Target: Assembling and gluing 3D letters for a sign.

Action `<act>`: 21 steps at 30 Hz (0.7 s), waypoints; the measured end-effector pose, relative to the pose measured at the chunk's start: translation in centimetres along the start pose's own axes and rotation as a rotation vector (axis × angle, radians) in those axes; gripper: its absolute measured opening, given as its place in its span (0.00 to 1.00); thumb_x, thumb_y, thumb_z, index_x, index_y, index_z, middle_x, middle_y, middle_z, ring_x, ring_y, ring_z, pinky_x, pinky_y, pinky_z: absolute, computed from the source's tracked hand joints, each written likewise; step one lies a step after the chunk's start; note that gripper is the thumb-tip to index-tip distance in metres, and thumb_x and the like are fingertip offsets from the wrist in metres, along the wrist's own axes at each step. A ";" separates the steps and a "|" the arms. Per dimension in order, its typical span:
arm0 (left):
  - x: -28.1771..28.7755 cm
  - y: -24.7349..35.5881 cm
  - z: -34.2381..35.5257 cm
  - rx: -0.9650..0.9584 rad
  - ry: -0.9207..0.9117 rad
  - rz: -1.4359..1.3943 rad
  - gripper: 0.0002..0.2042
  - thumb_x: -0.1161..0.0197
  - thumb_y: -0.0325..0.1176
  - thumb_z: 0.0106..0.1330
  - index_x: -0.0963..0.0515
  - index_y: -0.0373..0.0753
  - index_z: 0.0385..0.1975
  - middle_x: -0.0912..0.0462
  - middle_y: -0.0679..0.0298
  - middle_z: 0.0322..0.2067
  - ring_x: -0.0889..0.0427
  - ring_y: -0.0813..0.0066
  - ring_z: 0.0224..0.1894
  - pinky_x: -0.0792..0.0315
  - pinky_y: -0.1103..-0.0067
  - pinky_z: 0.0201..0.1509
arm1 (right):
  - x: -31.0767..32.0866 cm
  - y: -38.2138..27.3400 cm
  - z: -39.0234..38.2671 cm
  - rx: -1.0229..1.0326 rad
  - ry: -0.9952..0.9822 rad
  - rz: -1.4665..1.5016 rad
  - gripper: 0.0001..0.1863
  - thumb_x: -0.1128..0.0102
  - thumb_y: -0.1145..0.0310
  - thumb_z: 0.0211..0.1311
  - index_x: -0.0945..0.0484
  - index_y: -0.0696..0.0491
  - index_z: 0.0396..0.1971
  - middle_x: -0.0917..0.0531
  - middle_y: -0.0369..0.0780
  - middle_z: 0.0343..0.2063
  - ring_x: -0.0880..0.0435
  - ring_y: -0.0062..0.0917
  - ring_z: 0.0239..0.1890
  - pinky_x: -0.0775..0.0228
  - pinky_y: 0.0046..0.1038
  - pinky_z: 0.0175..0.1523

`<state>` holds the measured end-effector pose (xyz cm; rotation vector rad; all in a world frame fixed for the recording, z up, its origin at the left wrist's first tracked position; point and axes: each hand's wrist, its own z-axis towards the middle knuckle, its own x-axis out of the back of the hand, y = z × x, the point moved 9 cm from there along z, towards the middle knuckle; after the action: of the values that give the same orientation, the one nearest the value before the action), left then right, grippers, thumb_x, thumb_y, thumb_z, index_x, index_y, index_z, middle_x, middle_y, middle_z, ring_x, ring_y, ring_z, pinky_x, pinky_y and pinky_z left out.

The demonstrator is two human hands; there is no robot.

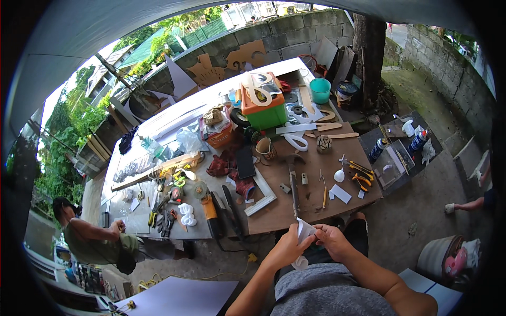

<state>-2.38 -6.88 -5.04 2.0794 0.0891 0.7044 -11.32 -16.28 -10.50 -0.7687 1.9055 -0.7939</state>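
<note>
At the lower centre of the frame the white piece [304,230], thin and curled, is in front of the person's grey shirt [327,287], just beyond the near edge of the table [271,222]. The left hand [289,247] is clamped on it, fingers bent round its left side and the thumb laid across the front — the piece shows above and below the grip. The right hand [334,242] comes in from the right, its fingers curled inward at the piece's right edge; whether they pinch it I cannot tell. Both forearms rise from the lower edge and slant toward each other, elbows out, the hands almost meeting. As for printing, the red box [219,138] left of centre in the upper half carries large pale lettering on its side, and two spray cans, a dark blue one [377,150] and a blue-and-red one [417,141], stand at the right with labels too small to make out. The green box [268,117] with an orange lid is at the upper centre. Nearer the hands, a hammer [293,181] lies with its handle pointing down the frame toward them, a yellow pencil [324,197] to its right and orange-handled pliers [361,183] farther right.
</note>
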 end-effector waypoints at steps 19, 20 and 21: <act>-0.1 -0.2 -0.1 0.072 -0.064 -0.034 0.28 0.39 0.50 0.70 0.35 0.26 0.48 0.18 0.43 0.35 0.15 0.59 0.33 0.24 0.69 0.34 | 0.6 1.3 0.4 -0.042 -0.036 -0.016 0.20 0.40 0.57 0.69 0.25 0.57 0.52 0.19 0.33 0.43 0.23 0.14 0.43 0.33 0.19 0.49; -0.2 -0.2 -0.1 0.072 -0.066 -0.037 0.28 0.39 0.51 0.70 0.35 0.26 0.48 0.18 0.43 0.35 0.15 0.59 0.33 0.24 0.69 0.34 | 0.6 1.2 0.4 -0.029 -0.039 -0.015 0.20 0.40 0.57 0.69 0.25 0.57 0.52 0.19 0.33 0.43 0.23 0.13 0.43 0.33 0.19 0.49; -0.1 0.0 -0.1 0.070 -0.066 -0.037 0.28 0.39 0.51 0.70 0.35 0.26 0.48 0.18 0.43 0.35 0.15 0.59 0.33 0.24 0.69 0.34 | 0.6 1.1 0.4 -0.028 -0.038 -0.016 0.20 0.40 0.57 0.69 0.25 0.57 0.52 0.19 0.33 0.43 0.23 0.13 0.43 0.33 0.19 0.49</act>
<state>-2.54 -6.83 -5.04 2.1607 0.1167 0.6169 -11.38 -16.14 -11.81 -0.8120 1.8819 -0.7584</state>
